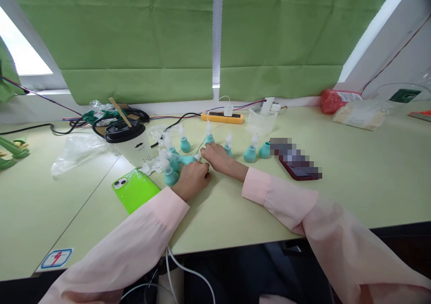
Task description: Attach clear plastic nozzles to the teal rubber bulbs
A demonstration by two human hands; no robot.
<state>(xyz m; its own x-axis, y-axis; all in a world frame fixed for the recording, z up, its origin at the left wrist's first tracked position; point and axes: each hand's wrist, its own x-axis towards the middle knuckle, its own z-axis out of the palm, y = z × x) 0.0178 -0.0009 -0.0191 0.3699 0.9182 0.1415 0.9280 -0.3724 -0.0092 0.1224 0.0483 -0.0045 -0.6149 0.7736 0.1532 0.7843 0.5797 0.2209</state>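
My left hand point(192, 179) is closed on the table, its fingers curled under, so whatever they hold is hidden. Against its far side lies a teal squeeze bulb point(187, 160), with a whitish tip point(198, 157) showing between my hands. My right hand point(220, 158) reaches in from the right, fingers bent and pressed together near that tip; their contents cannot be made out. Teal bulbs with clear nozzles stand around, among them one point(171, 176) beside my left hand, one point(185, 144) behind and one point(250, 153) to the right. A teal bulb point(264, 150) there has no nozzle.
Left of my hands are a green phone point(136, 189), crumpled tissue point(152, 165) and a lidded paper cup point(131, 144). A dark red phone-like device point(298, 165), partly pixelated, lies right. Behind are a yellow power strip point(220, 117), a clear cup point(261, 122) and cables.
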